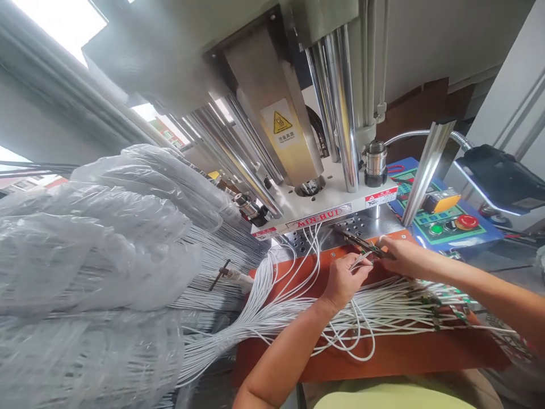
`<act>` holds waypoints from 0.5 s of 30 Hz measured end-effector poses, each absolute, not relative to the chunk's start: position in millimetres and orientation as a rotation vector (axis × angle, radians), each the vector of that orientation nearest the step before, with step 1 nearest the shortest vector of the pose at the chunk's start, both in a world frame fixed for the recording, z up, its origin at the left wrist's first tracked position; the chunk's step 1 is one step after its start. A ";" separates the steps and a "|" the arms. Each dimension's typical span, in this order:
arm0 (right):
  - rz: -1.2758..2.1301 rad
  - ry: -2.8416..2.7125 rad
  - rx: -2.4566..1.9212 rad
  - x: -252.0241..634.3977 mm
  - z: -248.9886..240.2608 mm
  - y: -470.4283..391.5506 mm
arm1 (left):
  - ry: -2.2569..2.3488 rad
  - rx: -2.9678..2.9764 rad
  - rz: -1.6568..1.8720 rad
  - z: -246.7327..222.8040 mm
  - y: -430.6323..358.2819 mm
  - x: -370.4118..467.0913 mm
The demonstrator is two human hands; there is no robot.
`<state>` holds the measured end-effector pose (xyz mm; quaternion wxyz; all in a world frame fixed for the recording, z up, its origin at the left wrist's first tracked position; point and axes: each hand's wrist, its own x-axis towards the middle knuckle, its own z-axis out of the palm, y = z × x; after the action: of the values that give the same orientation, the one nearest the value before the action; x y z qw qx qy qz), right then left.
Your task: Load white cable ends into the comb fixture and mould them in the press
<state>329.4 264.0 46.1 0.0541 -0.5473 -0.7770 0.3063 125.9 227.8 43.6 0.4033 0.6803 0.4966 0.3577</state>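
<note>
Fingers pinched together, my left hand [343,279] holds the end of a white cable [361,259] above the orange-brown work surface. My right hand [394,254] is close beside it, its fingers closed on a long dark metal tool [355,237] whose exact kind I cannot make out. The tool reaches toward the metal bed of the press [323,211]. Small green parts show between the hands. Below them lies a spread bundle of white cables [387,304], several with green ends at the right. A few more cables [313,244] run up to the press bed.
Plastic-wrapped cable bundles [93,255] fill the left side. A T-handled clamp [225,274] stands by the surface's left edge. Right of the press are a blue control box [447,227] with a red button, an upright metal profile [426,176] and a lamp [498,176].
</note>
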 end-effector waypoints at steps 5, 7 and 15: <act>1.282 -2.127 -1.487 316.4 44.5 254.8 | 1.281 1.740 0.856 38.1 227.3 124.3; 1.299 -2.108 -1.441 317.6 43.5 253.8 | 1.302 1.747 0.843 35.9 228.2 123.4; 1.372 -2.053 -1.369 319.1 50.7 250.2 | 1.314 1.812 0.849 36.0 227.4 125.1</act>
<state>319.1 250.2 50.7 0.1586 -0.4788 -0.7180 0.4797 125.1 227.4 36.0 0.3652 0.7048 0.5109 0.3300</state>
